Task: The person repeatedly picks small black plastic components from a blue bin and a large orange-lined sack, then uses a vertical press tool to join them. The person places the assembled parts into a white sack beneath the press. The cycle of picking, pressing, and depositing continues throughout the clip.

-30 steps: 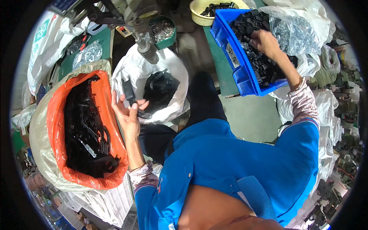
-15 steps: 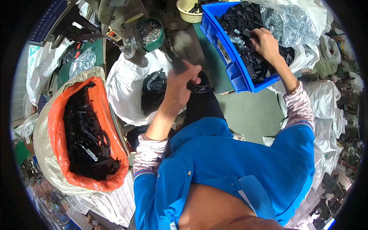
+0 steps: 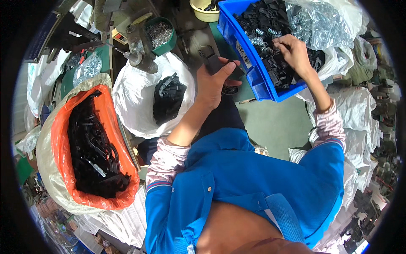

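Observation:
My left hand (image 3: 211, 86) is closed around a black plastic part (image 3: 212, 64) with a notched upper end, held up between the white sack and the blue bin. My right hand (image 3: 295, 55) is inside the blue bin (image 3: 259, 81), thumb and forefinger pinched together. What sits between those fingertips, if anything, is too small to make out. Metal coil springs (image 3: 258, 41) lie next to the fingertips, on top of many small black plastic parts (image 3: 270, 17). A clear bag of springs (image 3: 323, 27) rests over the bin's far right side.
To the left stands a sack with an orange liner (image 3: 111, 139), filled with black parts. Beside it a white sack (image 3: 131, 101) holds more of them. A machine spindle (image 3: 139, 55) juts out above, near a green tub (image 3: 165, 46) of small metal pieces. Farther back is a cream bowl (image 3: 205, 13).
My left hand has moved a little to the right and turned, bringing the black part upright. My right hand has shifted slightly within the bin, and more springs show beside its fingers.

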A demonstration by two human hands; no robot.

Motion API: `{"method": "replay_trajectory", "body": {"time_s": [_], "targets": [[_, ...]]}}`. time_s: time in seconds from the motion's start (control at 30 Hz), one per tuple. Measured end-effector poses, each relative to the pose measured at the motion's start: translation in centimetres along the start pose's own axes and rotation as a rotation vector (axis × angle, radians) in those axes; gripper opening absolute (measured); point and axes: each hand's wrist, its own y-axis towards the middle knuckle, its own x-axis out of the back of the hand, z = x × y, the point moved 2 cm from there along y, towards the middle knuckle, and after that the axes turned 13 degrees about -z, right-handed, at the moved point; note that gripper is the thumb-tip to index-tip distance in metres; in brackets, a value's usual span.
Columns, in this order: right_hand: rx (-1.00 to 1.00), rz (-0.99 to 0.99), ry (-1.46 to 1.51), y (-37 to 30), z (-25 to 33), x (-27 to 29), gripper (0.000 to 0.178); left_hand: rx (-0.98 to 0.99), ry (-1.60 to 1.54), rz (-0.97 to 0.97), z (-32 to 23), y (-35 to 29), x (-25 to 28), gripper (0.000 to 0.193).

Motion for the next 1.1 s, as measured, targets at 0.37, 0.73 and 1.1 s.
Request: {"method": "replay_trajectory", "body": {"time_s": [0.37,0.73,1.1], "targets": [[0.197,0.372,-0.375,2.6,-2.2,-3.4,0.015,-0.106,0.079,0.033,-1.0,0.1,1.1,0.020],[0.316,0.448,-0.550,2.7,-1.8,-4.1,0.028,-0.081,0.098,0.067,-1.0,-0.3,1.4,0.028],[-0.111,0.292,0.147,3.4,0.0,-1.1,0.019,-0.367,0.390,0.009,-2.4,0.0,2.6,0.028]]}}
